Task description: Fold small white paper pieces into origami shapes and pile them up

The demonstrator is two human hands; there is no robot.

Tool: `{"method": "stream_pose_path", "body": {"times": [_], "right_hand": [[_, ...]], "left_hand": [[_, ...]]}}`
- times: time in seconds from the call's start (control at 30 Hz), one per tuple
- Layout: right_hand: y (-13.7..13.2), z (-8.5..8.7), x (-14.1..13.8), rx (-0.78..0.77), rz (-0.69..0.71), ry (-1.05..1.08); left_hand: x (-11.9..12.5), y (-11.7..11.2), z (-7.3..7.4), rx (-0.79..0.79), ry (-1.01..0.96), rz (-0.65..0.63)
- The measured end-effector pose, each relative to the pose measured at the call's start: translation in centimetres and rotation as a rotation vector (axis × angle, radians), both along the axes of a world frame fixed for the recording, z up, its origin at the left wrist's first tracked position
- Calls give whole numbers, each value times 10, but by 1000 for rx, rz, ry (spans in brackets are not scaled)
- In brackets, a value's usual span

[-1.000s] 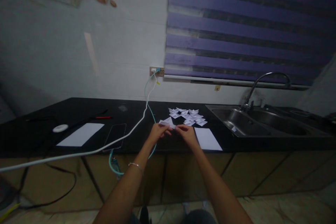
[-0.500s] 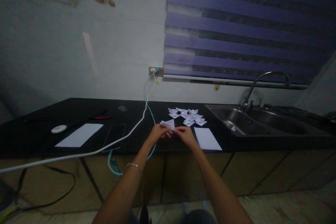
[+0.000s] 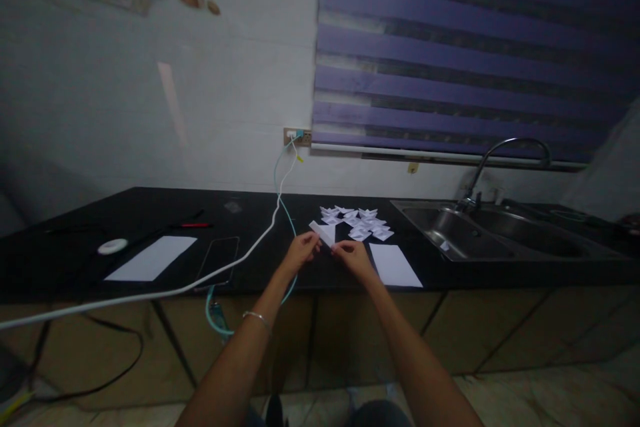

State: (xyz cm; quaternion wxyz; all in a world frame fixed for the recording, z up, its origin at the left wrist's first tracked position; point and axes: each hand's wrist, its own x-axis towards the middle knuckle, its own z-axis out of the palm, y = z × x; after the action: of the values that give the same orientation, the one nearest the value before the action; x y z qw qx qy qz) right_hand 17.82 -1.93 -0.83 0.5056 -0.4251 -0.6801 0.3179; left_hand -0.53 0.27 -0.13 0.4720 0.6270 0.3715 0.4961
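Note:
Both my hands meet over the front of a black countertop (image 3: 70, 260). My left hand (image 3: 300, 252) and my right hand (image 3: 353, 256) each pinch a small folded white paper piece (image 3: 324, 232), held tilted just above the counter. Behind it lies a cluster of several similar folded white paper pieces (image 3: 357, 221). A flat white sheet (image 3: 395, 265) lies just right of my right hand.
A steel sink (image 3: 480, 237) with a curved tap (image 3: 505, 153) sits at the right. To the left lie a dark phone (image 3: 219, 259), another white sheet (image 3: 151, 257), a white round disc (image 3: 113, 246) and a red pen (image 3: 197, 224). White and teal cables (image 3: 270, 220) run from a wall socket (image 3: 297, 137).
The folded paper piece has been lifted and turned; it now tilts up between my fingertips. My hands have shifted slightly upward and closer together.

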Motion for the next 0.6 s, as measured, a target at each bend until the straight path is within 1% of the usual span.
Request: {"method": "stream_pose_path", "body": {"times": [0.07, 0.17, 0.23, 0.33, 0.43, 0.6], "right_hand": [[-2, 3, -2, -17, 70, -27], [-5, 7, -4, -46, 139, -8], [-6, 8, -4, -68, 153, 24], [-3, 6, -3, -87, 123, 60], [4, 1, -2, -97, 77, 109], [8, -2, 0, -89, 69, 135]], "left_hand": [[-1, 3, -2, 2, -40, 30], [-1, 8, -9, -28, -136, 27], [-1, 12, -13, -66, -211, 11], [1, 15, -17, -129, -266, -33], [3, 15, -17, -141, -210, -33], [8, 8, -10, -55, -44, -1]]}}
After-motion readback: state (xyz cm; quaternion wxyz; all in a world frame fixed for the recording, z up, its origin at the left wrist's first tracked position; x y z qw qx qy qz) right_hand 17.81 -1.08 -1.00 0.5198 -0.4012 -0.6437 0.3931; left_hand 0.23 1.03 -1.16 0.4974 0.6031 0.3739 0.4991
